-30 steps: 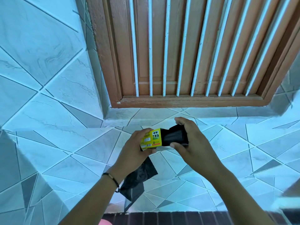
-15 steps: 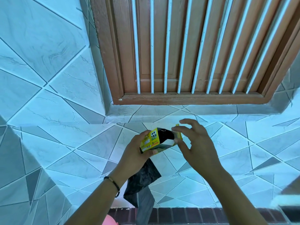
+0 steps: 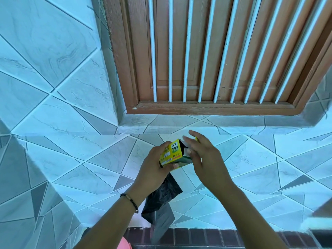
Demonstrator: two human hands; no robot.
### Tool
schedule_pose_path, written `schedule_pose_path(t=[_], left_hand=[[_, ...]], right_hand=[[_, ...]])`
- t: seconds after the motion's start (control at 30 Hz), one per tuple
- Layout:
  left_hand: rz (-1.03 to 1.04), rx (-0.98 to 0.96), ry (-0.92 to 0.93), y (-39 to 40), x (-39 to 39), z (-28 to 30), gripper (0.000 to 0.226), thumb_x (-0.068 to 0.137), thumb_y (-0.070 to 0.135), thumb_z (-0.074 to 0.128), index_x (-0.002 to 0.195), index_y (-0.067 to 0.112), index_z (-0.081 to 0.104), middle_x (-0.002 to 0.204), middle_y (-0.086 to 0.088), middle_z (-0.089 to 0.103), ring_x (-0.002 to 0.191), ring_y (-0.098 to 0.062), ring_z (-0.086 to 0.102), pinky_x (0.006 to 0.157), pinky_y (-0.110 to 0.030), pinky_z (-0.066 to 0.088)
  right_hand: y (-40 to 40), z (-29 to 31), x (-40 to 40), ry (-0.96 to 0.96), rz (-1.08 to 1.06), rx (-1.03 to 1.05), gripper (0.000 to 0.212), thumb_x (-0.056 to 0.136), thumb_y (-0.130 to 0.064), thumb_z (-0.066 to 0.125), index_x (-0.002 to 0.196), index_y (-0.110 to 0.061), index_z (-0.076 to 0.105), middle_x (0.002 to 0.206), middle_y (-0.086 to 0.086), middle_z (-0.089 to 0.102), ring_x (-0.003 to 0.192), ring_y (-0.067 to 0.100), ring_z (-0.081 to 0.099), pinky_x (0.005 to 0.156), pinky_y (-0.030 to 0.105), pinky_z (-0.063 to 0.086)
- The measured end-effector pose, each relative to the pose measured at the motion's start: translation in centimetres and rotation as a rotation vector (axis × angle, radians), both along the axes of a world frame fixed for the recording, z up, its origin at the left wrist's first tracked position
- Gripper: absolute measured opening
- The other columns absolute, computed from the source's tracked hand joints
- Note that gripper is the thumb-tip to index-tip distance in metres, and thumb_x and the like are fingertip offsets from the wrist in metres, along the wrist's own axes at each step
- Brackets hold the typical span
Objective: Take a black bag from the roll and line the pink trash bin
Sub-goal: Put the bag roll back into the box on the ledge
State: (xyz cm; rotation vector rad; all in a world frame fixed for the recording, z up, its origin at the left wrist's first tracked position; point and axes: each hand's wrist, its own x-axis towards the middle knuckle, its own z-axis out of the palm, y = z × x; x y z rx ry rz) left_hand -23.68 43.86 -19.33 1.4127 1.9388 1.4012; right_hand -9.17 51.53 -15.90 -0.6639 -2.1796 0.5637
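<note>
Tilting further upright now, one yellow box (image 3: 172, 153) is sitting gripped in the left hand (image 3: 156, 168) along with one black bag (image 3: 161, 198), while the right hand (image 3: 204, 155) is hovering open-fingered at its flap.

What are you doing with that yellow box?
A person stands at a tiled counter below a barred wooden window. The left hand grips the small yellow box of bin bags, and a black bag hangs down beneath that hand. The right hand is at the box's open end, fingers spread. A sliver of the pink bin shows at the bottom edge, with no bag in it yet.
</note>
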Motion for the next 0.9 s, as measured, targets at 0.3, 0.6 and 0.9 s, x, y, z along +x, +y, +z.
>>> schedule_pose_path(t=[0.3, 0.6, 0.9], left_hand=[[0.002, 0.017, 0.067, 0.3, 0.5, 0.7, 0.059, 0.080, 0.026, 0.070, 0.133, 0.031, 0.044, 0.115, 0.008, 0.049, 0.102, -0.004, 0.050, 0.080, 0.000, 0.035], [0.005, -0.006, 0.112, 0.6, 0.7, 0.0, 0.058, 0.081, 0.027, 0.068, 0.133, 0.034, 0.042, 0.119, 0.003, 0.051, 0.100, -0.002, 0.050, 0.077, 0.003, 0.035], [0.010, -0.004, 0.092, 1.0, 0.8, -0.1, 0.055, 0.081, 0.029, 0.068, 0.131, 0.033, 0.045, 0.114, 0.002, 0.053, 0.100, -0.009, 0.054, 0.081, -0.008, 0.039]], right_hand=[[-0.4, -1.3, -0.4, 0.019, -0.002, -0.102, 0.052, 0.089, -0.039, 0.043, 0.136, -0.016, 0.046, 0.139, -0.002, 0.049, 0.129, 0.012, 0.043, 0.099, 0.014, 0.032], [0.2, -1.7, -0.5, 0.055, -0.054, -0.122, 0.047, 0.089, -0.033, 0.042, 0.130, -0.014, 0.054, 0.137, 0.004, 0.054, 0.124, 0.009, 0.049, 0.088, 0.002, 0.036], [0.4, -2.4, -0.8, -0.073, -0.036, -0.044, 0.056, 0.090, -0.040, 0.036, 0.140, -0.017, 0.040, 0.146, 0.004, 0.042, 0.136, 0.016, 0.036, 0.105, 0.020, 0.030]])
